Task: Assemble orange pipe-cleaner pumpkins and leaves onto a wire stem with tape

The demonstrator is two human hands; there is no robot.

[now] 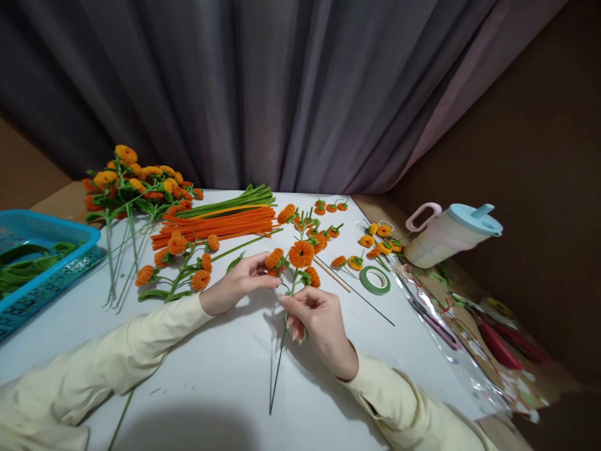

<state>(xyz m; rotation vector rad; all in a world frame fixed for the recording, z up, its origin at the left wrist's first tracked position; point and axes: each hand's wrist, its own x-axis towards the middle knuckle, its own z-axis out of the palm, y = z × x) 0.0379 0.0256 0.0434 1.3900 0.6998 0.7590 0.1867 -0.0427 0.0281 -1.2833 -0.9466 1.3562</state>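
Observation:
Over the table's middle I hold a spray of orange pipe-cleaner flowers (301, 254) with green leaves on a thin dark green stem (278, 369). My right hand (322, 322) pinches that stem just below the blooms, thumb against fingers. At the spray's left side, my left hand (244, 282) has its fingers closed around an orange flower head (274, 259); its fingertips are partly hidden behind the bloom. Left of my hands lies another branched orange flower spray (181, 269). A roll of green floral tape (374, 280) lies to the right, near a thin wooden stick (333, 274).
Orange pipe cleaners (216, 225) and green pipe cleaners (235, 200) lie behind, beside finished flower stems (131, 181). A blue basket (89, 241) of green pieces stands left. Small flower heads (366, 240), a tumbler (451, 235), scissors (436, 326) and red-handled pliers (500, 344) are right.

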